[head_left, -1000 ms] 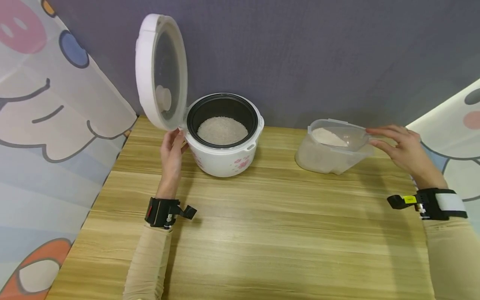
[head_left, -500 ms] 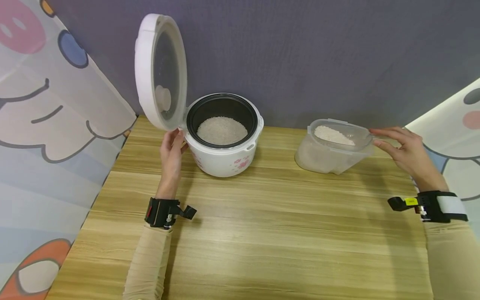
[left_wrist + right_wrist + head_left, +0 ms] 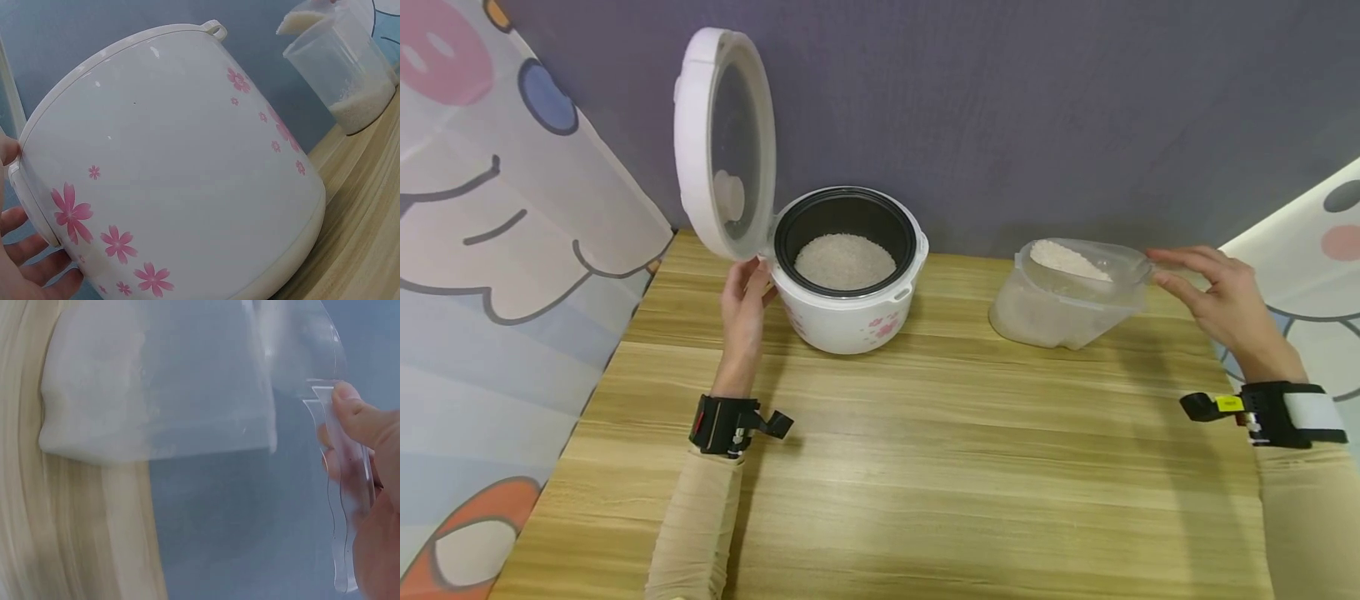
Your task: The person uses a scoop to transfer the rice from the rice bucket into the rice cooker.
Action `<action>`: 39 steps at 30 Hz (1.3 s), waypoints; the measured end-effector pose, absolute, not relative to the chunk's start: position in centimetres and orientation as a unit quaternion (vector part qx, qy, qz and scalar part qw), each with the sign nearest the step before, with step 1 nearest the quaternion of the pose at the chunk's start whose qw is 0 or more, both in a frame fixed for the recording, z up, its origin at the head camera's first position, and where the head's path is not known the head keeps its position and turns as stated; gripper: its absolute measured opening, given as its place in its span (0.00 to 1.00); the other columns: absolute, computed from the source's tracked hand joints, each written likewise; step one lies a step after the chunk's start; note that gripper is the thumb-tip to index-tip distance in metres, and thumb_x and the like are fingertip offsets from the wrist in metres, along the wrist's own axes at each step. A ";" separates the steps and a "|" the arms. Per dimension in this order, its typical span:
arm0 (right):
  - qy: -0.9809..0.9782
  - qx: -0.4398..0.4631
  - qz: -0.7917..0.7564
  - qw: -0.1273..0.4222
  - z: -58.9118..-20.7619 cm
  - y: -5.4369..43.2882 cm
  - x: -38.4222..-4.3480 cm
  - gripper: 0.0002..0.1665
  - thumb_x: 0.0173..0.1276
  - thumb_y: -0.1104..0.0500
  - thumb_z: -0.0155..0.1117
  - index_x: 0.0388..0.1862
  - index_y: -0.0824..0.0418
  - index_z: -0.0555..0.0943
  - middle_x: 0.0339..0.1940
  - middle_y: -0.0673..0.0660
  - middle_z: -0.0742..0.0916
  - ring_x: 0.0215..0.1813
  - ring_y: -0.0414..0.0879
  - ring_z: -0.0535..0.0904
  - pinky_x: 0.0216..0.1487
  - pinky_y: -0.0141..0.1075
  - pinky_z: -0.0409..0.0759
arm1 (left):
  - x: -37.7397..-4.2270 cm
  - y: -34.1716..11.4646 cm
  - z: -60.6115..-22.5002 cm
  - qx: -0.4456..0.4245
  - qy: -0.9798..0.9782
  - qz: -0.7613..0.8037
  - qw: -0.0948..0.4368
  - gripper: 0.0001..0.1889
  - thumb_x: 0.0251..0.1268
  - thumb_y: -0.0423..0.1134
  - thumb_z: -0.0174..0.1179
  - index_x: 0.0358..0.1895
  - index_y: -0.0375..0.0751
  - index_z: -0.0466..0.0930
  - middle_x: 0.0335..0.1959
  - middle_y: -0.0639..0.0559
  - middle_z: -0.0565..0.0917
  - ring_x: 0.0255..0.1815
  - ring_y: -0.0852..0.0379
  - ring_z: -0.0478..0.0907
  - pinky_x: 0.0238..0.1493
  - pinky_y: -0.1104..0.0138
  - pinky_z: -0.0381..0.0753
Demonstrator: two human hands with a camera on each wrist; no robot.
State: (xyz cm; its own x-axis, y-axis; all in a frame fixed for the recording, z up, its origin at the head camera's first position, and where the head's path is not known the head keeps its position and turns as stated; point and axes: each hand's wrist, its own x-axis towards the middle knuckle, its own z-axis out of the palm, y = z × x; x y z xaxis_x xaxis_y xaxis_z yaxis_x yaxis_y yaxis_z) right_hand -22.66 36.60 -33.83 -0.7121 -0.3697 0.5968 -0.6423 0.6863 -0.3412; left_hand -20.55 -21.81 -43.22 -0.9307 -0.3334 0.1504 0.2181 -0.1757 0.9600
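The white rice cooker (image 3: 847,321) with pink flowers stands at the back left, lid (image 3: 694,150) raised and white rice (image 3: 844,261) in its black inner pot (image 3: 850,204). My left hand (image 3: 746,312) holds the cooker's left side; the left wrist view shows its thumb at the rim and fingers (image 3: 44,269) around the side piece. To the right, my right hand (image 3: 1217,304) grips the handle (image 3: 347,481) of a clear plastic scoop loaded with rice (image 3: 1067,259). The scoop overlaps the mouth of a translucent rice container (image 3: 1037,312); in the left wrist view its rice (image 3: 301,22) shows above the container's rim.
The wood-grain table (image 3: 910,467) extends in front of the cooker and container. A grey-purple wall (image 3: 962,108) rises directly behind them. Cartoon-printed curtains (image 3: 512,350) stand at both sides.
My right hand has shifted slightly to the right with the scoop, and the scoop's heap of rice has come up at the container's mouth. My left hand and the cooker stay put.
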 end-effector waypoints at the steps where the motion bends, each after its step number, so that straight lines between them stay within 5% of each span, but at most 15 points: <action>1: -0.886 0.282 0.272 0.247 -33.6 36.3 -22.5 0.16 0.73 0.64 0.68 0.56 0.71 0.85 0.54 0.23 0.79 0.61 0.19 0.71 0.64 0.16 0.64 | -20.5 -21.8 -43.2 0.048 -0.616 -0.765 0.180 0.20 0.82 0.44 0.53 0.70 0.44 0.73 0.64 0.51 0.77 0.64 0.55 0.74 0.72 0.51 0.72; 9: -0.897 0.272 0.268 0.221 -31.5 32.9 -22.3 0.18 0.74 0.66 0.66 0.61 0.66 0.84 0.54 0.21 0.77 0.59 0.18 0.70 0.57 0.17 0.65 | -20.5 -21.9 -43.4 0.047 -0.613 -0.767 0.183 0.20 0.81 0.43 0.53 0.70 0.43 0.73 0.65 0.51 0.77 0.66 0.55 0.73 0.73 0.50 0.72; 15: -0.885 0.304 0.266 0.233 -30.4 29.6 -23.3 0.17 0.74 0.62 0.67 0.58 0.68 0.85 0.53 0.24 0.78 0.54 0.18 0.71 0.53 0.26 0.56 | -20.5 -21.9 -43.3 0.046 -0.613 -0.767 0.187 0.20 0.81 0.44 0.54 0.69 0.44 0.74 0.64 0.51 0.77 0.65 0.55 0.74 0.72 0.50 0.72; 18: -0.890 0.301 0.262 0.222 -29.8 27.7 -23.5 0.18 0.75 0.60 0.66 0.59 0.66 0.85 0.51 0.41 0.85 0.54 0.20 0.69 0.56 0.31 0.55 | -20.5 -21.9 -43.3 0.045 -0.612 -0.768 0.184 0.20 0.81 0.44 0.54 0.69 0.44 0.74 0.64 0.51 0.77 0.64 0.54 0.75 0.72 0.50 0.72; 23: -0.903 0.301 0.241 0.188 -29.3 24.8 -23.7 0.18 0.76 0.62 0.65 0.62 0.65 0.84 0.53 0.68 0.85 0.45 0.41 0.72 0.60 0.51 0.55 | -20.4 -21.7 -43.2 0.048 -0.613 -0.768 0.181 0.20 0.81 0.44 0.54 0.70 0.43 0.73 0.63 0.52 0.77 0.64 0.54 0.75 0.71 0.50 0.72; 27: -0.902 0.318 0.232 0.178 -29.0 22.9 -24.4 0.19 0.75 0.64 0.65 0.62 0.66 0.83 0.53 0.68 0.84 0.37 0.49 0.68 0.56 0.52 0.53 | -20.4 -21.7 -43.1 0.047 -0.614 -0.767 0.182 0.20 0.81 0.43 0.54 0.70 0.43 0.73 0.64 0.52 0.77 0.64 0.54 0.75 0.71 0.50 0.73; 35: -0.908 0.328 0.213 0.147 -27.7 19.9 -25.6 0.19 0.74 0.64 0.66 0.62 0.64 0.83 0.54 0.67 0.84 0.54 0.62 0.74 0.61 0.56 0.49 | -20.4 -21.7 -43.1 0.047 -0.614 -0.767 0.179 0.21 0.82 0.44 0.53 0.70 0.43 0.73 0.65 0.50 0.76 0.64 0.54 0.74 0.71 0.51 0.73; 39: -0.909 0.336 0.195 0.155 -27.2 19.0 -26.2 0.19 0.73 0.65 0.67 0.61 0.64 0.84 0.54 0.67 0.83 0.53 0.63 0.73 0.61 0.56 0.48 | -20.4 -21.7 -43.1 0.044 -0.615 -0.766 0.181 0.21 0.82 0.44 0.53 0.71 0.43 0.73 0.66 0.50 0.76 0.65 0.54 0.74 0.71 0.50 0.73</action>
State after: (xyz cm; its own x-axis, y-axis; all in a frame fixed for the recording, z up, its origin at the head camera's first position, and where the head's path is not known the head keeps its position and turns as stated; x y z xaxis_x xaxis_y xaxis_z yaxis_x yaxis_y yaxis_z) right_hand -26.19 18.99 -27.18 -0.7269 -0.5494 0.4120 -0.6701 0.6986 -0.2508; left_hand -20.44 -21.74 -43.12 -0.9306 -0.3314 0.1553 0.2232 -0.1779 0.9584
